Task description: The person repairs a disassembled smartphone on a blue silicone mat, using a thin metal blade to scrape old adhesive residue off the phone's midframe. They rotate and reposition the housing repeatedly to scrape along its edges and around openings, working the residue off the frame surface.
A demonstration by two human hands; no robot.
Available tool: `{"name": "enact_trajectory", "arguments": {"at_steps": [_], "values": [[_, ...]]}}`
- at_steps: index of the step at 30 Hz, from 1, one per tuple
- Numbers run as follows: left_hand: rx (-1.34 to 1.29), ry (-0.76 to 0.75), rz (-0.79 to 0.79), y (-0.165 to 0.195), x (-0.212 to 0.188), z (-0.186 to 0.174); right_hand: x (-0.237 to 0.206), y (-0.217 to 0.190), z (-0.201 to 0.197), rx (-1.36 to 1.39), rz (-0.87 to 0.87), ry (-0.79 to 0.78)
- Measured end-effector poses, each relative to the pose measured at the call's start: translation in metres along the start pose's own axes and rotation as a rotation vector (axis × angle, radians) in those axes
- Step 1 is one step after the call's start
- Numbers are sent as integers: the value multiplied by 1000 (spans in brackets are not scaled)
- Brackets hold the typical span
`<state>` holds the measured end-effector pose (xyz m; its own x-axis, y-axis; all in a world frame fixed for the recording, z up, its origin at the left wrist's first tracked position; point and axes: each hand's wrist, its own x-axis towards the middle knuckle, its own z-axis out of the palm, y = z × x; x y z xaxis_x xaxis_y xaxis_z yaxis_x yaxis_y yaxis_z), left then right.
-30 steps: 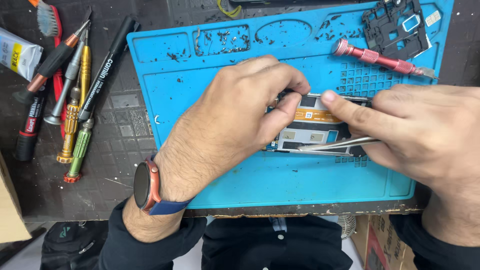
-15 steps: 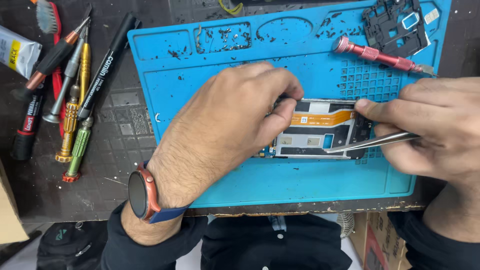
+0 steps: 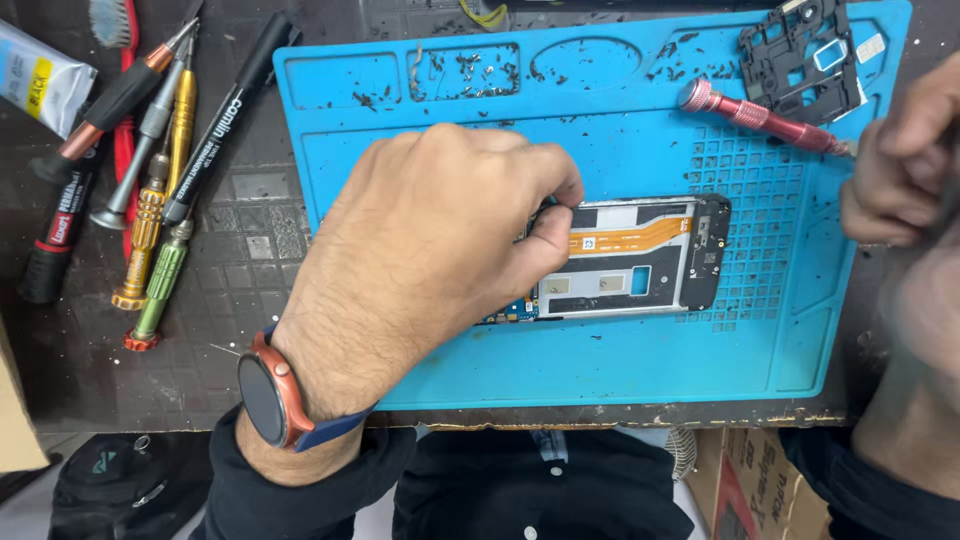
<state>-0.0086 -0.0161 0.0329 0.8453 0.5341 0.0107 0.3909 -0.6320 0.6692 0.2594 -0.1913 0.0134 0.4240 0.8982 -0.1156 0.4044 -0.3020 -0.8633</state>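
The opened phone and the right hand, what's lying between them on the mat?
In the head view, only bare blue mat with its grid of small pockets lies between the opened phone and the right hand.

A single head-worn camera looks almost straight down at a dark desk (image 3: pixel 240 240) from close range. A blue mat (image 3: pixel 600 360) fills the middle of the frame, with the person's dark clothing along the bottom edge. The left hand (image 3: pixel 430 250) sits near the centre; the right hand (image 3: pixel 900 180) is at the right edge, blurred and probably partly out of frame.
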Motion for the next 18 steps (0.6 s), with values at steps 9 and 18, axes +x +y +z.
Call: {"name": "enact_trajectory", "arguments": {"at_steps": [9,18], "values": [[-6,48,19,-2,1,0,6,15,-3,95,-91,-74],[37,45,16,-2,0,2,-3,-32,27,131,-82,-92]]}}
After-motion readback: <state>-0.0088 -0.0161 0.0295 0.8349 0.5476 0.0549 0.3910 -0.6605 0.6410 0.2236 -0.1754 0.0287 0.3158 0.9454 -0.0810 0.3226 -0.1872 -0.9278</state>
